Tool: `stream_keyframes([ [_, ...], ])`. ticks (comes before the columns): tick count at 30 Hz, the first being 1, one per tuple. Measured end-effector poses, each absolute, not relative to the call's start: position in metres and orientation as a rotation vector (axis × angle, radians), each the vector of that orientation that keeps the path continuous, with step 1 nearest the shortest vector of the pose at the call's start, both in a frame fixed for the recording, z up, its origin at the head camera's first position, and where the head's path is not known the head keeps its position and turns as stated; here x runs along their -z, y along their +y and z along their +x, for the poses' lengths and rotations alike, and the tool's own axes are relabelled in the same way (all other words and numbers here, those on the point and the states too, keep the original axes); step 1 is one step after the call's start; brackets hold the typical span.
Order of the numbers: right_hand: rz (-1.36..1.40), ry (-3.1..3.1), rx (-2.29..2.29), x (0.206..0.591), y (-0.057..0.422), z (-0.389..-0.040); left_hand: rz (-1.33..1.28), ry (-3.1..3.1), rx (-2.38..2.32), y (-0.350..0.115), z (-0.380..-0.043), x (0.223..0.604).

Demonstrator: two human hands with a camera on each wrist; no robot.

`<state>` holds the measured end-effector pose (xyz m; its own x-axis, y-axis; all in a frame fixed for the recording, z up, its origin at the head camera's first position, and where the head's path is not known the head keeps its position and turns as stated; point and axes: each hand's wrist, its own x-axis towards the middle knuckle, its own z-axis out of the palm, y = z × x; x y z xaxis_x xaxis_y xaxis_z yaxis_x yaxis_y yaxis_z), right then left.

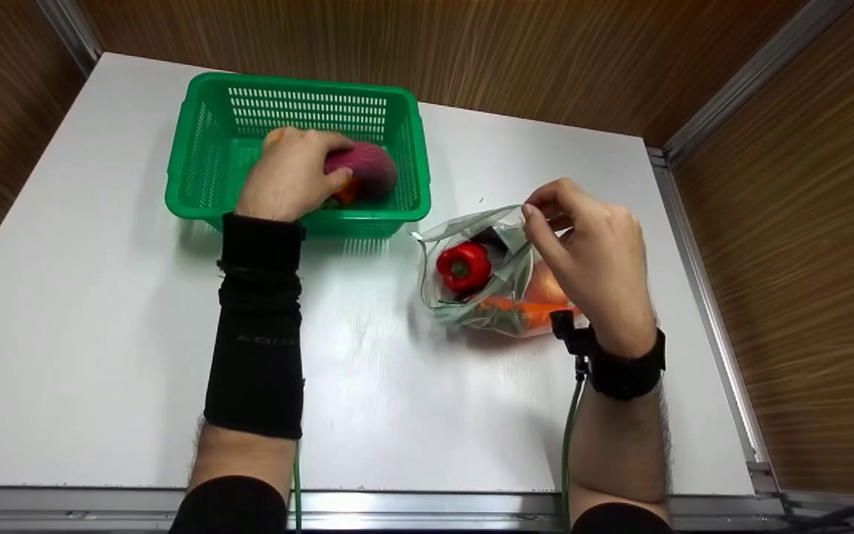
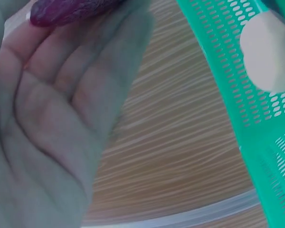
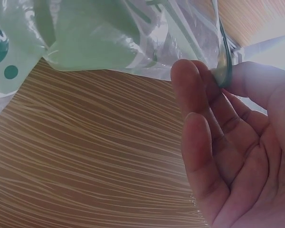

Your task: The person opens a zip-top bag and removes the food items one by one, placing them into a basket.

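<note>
Purple vegetable, partly hidden by the gripping left hand, and plastic bag, pinched by the right hand.

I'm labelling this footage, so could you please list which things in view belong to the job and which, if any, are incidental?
In the job:
- left hand, holding the purple item
- green basket
- right hand, pinching the clear bag
- red pepper, inside the bag

Apparently incidental:
- white table
- wood-grain panels
- green cable

White tabletop, wood-grain panel behind
</note>
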<state>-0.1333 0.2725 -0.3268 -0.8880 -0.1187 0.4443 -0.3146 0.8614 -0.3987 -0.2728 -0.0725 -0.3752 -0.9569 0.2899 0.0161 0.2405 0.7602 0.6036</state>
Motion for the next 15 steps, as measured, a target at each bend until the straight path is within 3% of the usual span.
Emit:
stream_keyframes([
  [15, 0.315, -2.628, -0.662, 0.326, 0.271, -0.132, 0.675, 2.806, -0.981, -0.062, -0.290, 0.398],
])
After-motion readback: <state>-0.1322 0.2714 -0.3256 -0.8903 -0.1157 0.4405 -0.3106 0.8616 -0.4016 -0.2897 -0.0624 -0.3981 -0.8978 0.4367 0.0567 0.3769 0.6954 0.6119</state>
